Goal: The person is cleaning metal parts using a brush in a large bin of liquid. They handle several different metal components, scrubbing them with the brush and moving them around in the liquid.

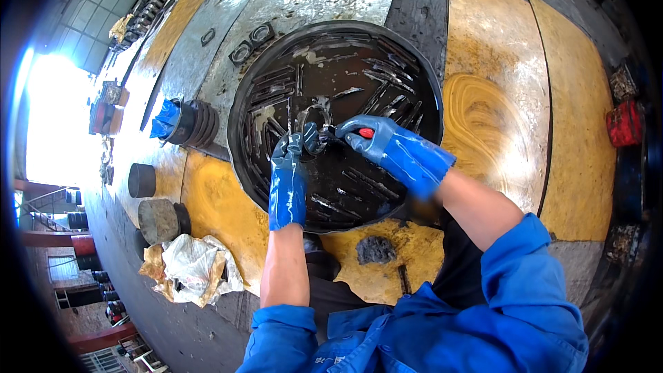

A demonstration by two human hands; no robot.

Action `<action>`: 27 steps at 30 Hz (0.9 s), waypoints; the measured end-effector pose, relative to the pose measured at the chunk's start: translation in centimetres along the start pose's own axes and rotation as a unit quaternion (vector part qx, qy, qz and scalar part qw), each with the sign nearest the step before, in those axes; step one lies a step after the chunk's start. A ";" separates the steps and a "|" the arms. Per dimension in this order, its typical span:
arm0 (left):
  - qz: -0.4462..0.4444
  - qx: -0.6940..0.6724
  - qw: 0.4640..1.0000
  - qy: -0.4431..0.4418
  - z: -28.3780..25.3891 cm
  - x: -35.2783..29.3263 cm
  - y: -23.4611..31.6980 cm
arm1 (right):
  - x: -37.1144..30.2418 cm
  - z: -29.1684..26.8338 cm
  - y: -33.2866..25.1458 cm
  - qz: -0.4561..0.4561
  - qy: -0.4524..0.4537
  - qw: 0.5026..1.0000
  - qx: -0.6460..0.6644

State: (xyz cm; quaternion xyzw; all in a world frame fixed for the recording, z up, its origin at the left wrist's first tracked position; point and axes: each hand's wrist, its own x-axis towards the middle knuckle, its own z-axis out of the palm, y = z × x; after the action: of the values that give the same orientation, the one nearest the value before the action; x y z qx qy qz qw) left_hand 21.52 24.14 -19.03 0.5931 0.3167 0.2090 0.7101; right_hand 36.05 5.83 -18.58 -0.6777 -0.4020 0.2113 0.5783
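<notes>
A large round black pan point(233, 119) of dark, oily liquid lies in front of me. Both hands wear blue rubber gloves and work over its middle. My right hand point(369, 137) is closed round a red-handled tool point(367, 133); its working end is too dark to make out. It points at a wet, dark ring-shaped metal part point(315, 137) between the hands. My left hand point(287, 150) is closed at the near-left side of this part, gripping its edge. Several dark, narrow metal bars point(390, 72) lie in the liquid around the pan's sides.
Two square metal pieces with round holes point(251, 43) lie beyond the pan's left rim. Left stand a ribbed dark cylinder point(200, 124) with blue plastic, and metal blocks point(158, 221). Crumpled plastic bags point(197, 269) lie near left. A dark wad point(376, 250) sits before my body.
</notes>
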 end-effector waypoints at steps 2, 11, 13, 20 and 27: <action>-0.035 -0.072 0.996 0.027 -0.4 0.4 -1.2 | 0.3 0.1 -0.3 0.017 0.008 1.000 -0.008; -0.165 -0.136 0.976 0.037 -1.8 0.6 -3.2 | 2.9 -0.3 3.8 0.066 0.086 0.981 0.160; -0.177 -0.142 0.973 0.045 -1.9 0.7 -3.6 | 3.2 1.0 3.5 0.054 0.062 0.986 0.147; -0.192 -0.146 0.969 0.059 -2.0 0.9 -5.0 | 0.4 5.0 0.9 -0.017 -0.054 0.996 0.066; -0.198 -0.105 0.973 0.062 -2.0 0.5 -5.3 | -1.7 3.4 -0.2 -0.068 -0.153 0.985 -0.036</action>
State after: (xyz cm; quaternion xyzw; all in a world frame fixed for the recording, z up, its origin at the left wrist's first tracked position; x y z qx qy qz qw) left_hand 20.06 24.80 -24.47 0.4264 0.4473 0.1326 0.7749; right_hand 32.46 6.52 -19.54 -0.6284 -0.5385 0.2583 0.4985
